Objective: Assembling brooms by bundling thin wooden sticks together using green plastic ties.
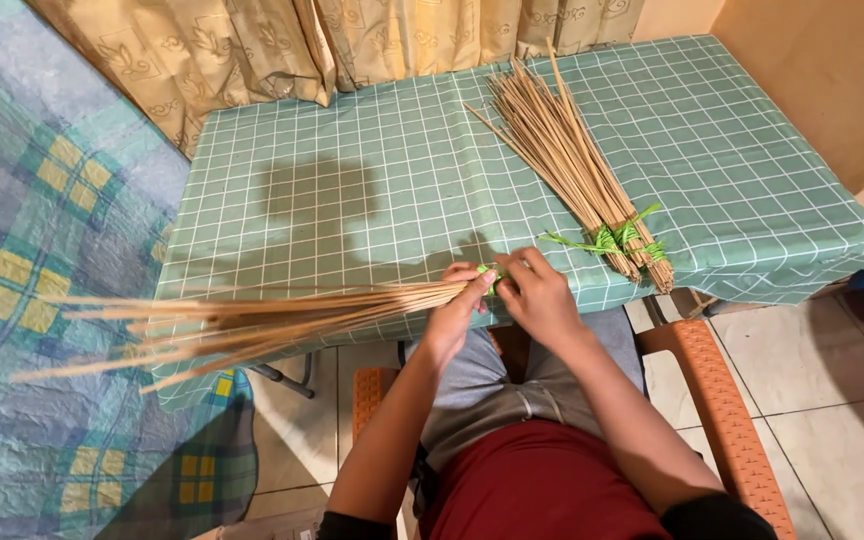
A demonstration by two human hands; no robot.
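My left hand [457, 305] grips the end of a bundle of thin tan sticks [242, 325] that fans out to the left past the table's edge. My right hand [537, 290] meets it at the same end, fingers pinched on a bit of green string [488, 274] around the sticks. Both hands hover at the front edge of a table under a green checked cloth [372, 180]. On the cloth to the right lie other stick bundles [562, 150], tied near their lower ends with green string [617, 238].
An orange plastic chair [722, 400] holds me, in grey shorts and a red top. A blue and yellow checked cover [32, 200] lies to the left. Beige patterned curtains [282, 40] hang behind the table. Tiled floor [822, 370] shows at right.
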